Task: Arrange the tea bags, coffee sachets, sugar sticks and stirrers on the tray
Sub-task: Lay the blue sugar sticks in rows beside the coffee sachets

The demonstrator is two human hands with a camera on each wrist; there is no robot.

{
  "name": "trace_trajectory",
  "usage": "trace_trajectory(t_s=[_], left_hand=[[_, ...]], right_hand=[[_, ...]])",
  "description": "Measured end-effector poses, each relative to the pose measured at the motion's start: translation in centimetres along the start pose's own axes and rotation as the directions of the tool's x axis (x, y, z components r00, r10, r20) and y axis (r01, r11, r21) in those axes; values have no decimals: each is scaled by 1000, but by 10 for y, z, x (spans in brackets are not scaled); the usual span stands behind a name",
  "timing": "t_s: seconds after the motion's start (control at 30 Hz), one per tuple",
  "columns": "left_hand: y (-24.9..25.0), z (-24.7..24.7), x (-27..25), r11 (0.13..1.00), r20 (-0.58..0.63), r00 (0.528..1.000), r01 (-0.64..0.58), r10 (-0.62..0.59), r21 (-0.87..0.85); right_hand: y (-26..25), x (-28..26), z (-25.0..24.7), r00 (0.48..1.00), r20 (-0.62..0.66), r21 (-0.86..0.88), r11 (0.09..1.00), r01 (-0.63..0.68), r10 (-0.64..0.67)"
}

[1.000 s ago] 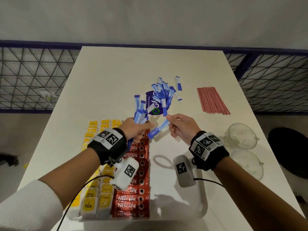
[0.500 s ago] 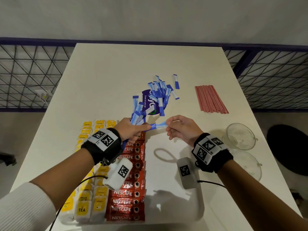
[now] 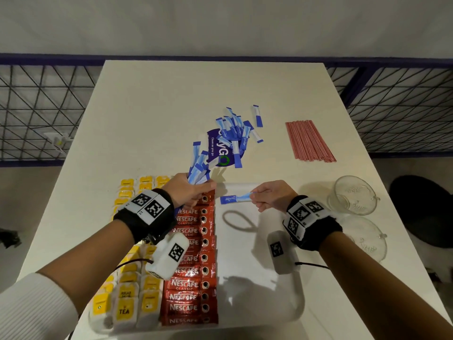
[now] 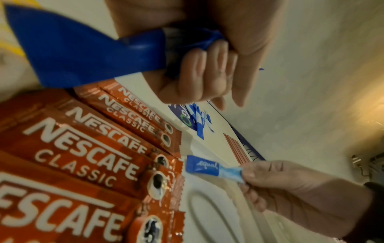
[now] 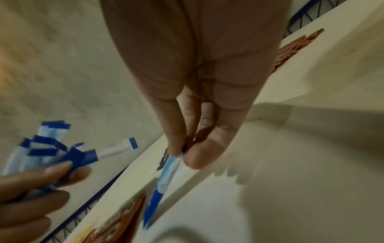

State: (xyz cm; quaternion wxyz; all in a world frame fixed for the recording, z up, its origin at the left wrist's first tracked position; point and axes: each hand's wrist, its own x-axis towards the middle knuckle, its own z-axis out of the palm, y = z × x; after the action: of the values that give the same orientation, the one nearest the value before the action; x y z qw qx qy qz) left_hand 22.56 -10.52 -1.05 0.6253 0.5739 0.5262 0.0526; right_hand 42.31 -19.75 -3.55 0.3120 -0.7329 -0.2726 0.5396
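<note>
White surface carries everything; white tray sits at its 6 o'clock end. Tray's left part is filled: yellow tea bags at 9, red Nescafe sachets in a column beside them. Its right part is bare plastic.

Stirrers, red, lie in a bundle off the tray at 2 o'clock. Loose sugar sticks are heaped on a purple card at 12, also off the tray. Two glass cups stand at 3, beside the tray.

Left hand is fisted around a fanned bunch of sugar sticks, over the top of the sachet column. Right hand pinches a single stick by one end between thumb and fingers, with the free end pointing at the sachets, near the tray's 12 o'clock rim.

Risks, my read:
- The bunch is splayed and gripped low, so easing the fist could drop sticks onto the sachets and mess that column.
- The single stick is held by its tip only; it may swing and land skewed or overlap the sachets.
- The right wrist's dangling camera unit hangs low over the tray and could drag laid sticks.
- A later reach toward the stirrers passes near the cups, so knocking one is possible.
</note>
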Motion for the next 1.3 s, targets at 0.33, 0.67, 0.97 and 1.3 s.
trace_trajectory(t_s=[0.33, 0.67, 0.97, 1.3], left_hand=[[-4, -14, -5, 999, -16, 999, -37, 38, 10], [-11, -23, -3, 999, 9, 999, -37, 37, -16], [-13, -25, -2, 999, 1, 1000, -25, 25, -30], [-13, -25, -3, 1000, -1, 1000, -14, 14, -22]], right_hand=[[0, 20, 18, 967, -150, 80, 977, -196, 206], [0, 32, 22, 924, -297, 15, 968, -250, 243], [2, 37, 25, 918, -354, -124, 964, -237, 180], [1, 35, 35, 939, -334, -472, 849, -238, 78]])
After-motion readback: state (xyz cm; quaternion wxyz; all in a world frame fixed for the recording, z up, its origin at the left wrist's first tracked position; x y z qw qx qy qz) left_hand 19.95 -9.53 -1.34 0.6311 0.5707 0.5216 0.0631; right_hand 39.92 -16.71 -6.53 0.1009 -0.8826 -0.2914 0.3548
